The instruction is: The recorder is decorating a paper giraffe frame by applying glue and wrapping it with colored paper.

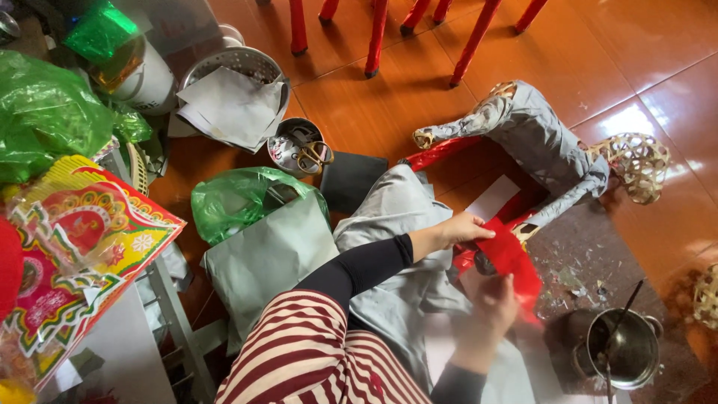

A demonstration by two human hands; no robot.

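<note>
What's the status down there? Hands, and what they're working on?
Left hand pressing red paper onto the frame leg. Right hand, blurred, pinching the sheet's lower edge. Paper-covered bamboo animal frame lies on its side. Glue pot nearby, clear.

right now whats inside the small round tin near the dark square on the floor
The small round tin holds scissors with yellowish handles and some pale bits. Anything beneath them is covered.

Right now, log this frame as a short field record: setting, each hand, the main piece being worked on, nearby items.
setting: orange tiled floor, seen from above
left hand: pressing red paper against the frame figure
right hand: blurred, at the red paper's lower edge; grip unclear
work piece: woven frame figure, partly covered in grey paper
nearby: metal pot with a stick in it; tin with scissors; green plastic bag
</note>
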